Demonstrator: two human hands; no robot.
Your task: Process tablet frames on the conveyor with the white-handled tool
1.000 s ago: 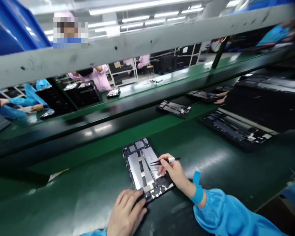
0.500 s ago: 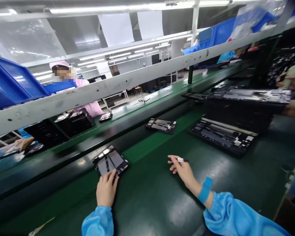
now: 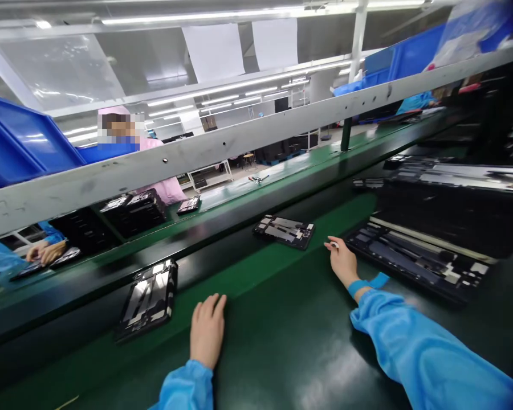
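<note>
In the upper left of the frame, a blue bin (image 3: 25,142). Below, at the left edge, a co-worker's hands (image 3: 54,253) on a dark device (image 3: 23,271), beside a stack of dark devices (image 3: 137,216). At lower left, an opened tablet (image 3: 147,299) with inner parts up, set aslant on the green table (image 3: 273,353). Just to its right, apart from it, the left hand (image 3: 207,330), palm down, with outstretched fingers and an empty grip. Near the centre, a second opened tablet (image 3: 284,230). Right of centre, the right hand (image 3: 343,261), narrow, with bent fingers around a small pale-banded tool (image 3: 334,245), mostly hidden. Just beside, at right, a third opened tablet (image 3: 419,259)
</note>
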